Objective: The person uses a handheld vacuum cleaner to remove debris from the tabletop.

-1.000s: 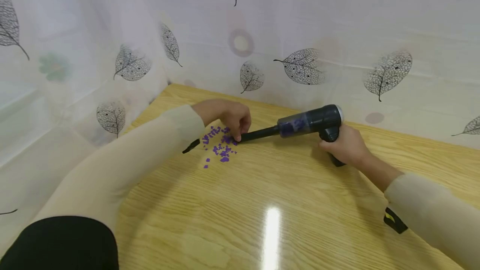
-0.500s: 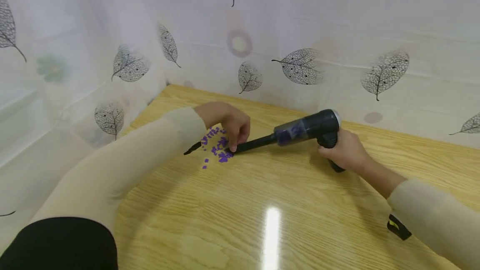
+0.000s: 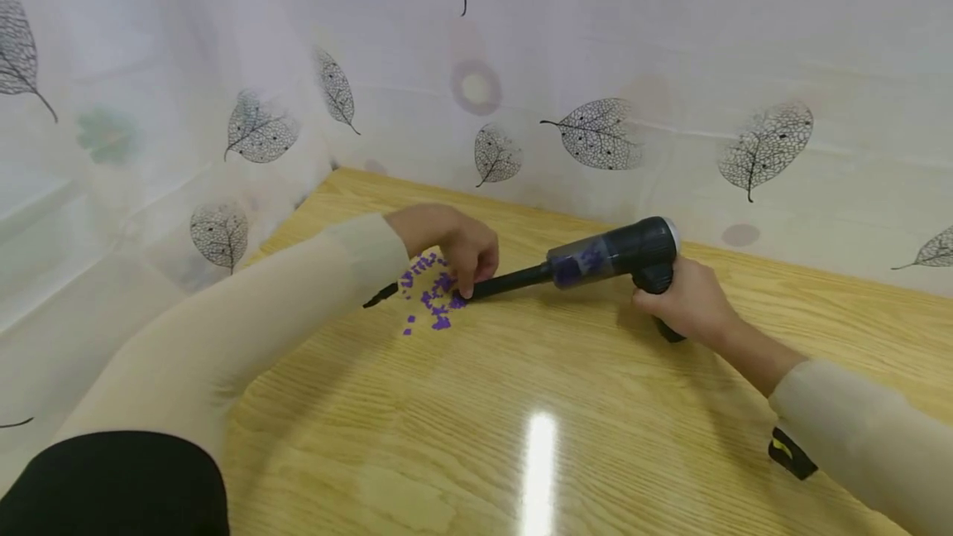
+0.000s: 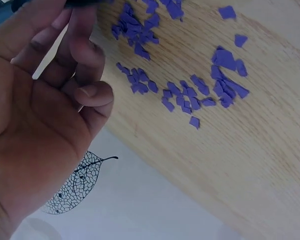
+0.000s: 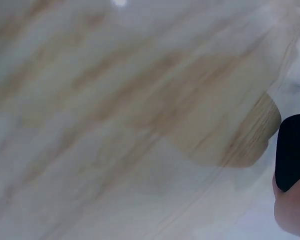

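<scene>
At the tip of a black nozzle, the left hand bent down from the wrist, its curled fingers pinching the tube. Farther right, the right hand gripped the handle of a handheld vacuum, which sloped down leftward to purple scraps on the counter. The left hand and sleeve hid some scraps from the head view; the left wrist view cut off the dark tube, and the right wrist view was badly blurred. The scraps were flat and angular, the dust cup see-through with purple inside, the counter wood-grained, the pale sheet behind printed with veined leaves.
</scene>
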`<state>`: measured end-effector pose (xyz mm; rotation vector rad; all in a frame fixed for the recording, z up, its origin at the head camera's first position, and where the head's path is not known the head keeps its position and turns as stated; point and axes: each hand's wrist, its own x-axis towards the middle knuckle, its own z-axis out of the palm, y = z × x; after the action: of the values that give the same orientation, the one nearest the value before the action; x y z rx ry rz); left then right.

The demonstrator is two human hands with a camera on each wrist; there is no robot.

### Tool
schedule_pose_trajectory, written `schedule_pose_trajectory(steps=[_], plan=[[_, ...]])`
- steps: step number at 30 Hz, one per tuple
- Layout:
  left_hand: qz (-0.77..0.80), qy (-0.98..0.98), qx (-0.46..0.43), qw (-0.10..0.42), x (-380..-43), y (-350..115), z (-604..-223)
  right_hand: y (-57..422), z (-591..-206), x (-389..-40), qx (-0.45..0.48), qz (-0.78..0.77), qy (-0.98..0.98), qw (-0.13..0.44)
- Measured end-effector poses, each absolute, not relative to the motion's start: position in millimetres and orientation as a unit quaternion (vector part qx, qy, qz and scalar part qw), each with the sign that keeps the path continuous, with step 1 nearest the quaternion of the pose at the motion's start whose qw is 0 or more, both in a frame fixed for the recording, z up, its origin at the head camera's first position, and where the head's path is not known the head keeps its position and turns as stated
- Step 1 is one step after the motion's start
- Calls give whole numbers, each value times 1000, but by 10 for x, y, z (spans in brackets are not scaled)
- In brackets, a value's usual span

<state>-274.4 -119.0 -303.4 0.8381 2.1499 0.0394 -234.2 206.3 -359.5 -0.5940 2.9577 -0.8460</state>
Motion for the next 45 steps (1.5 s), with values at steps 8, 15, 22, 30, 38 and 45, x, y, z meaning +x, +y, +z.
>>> schedule_pose_trajectory(steps=[8,15,22,30,38,45], plan=[[64,877,328,344,-2838,-1209,-3037,2187,-3591,-2436,-144,-275,949,62],[148,878,297,345,-2873,-1255,-3027,2228,-3587,-2451,-124,-284,949,65],[170,873,273,366,-2862,-1264,-3017,2218,-3574,-2452,-123,-279,951,58],[131,882,289,348,-2877,-1268,-3032,2196,-3570,-2458,-122,-281,951,52],[195,867,232,397,-2864,-1271,-3058,2177,-3561,-2443,-118,-279,951,51],[179,882,271,342,-2891,-1306,-3101,2167,-3572,-2447,-119,-282,951,40]])
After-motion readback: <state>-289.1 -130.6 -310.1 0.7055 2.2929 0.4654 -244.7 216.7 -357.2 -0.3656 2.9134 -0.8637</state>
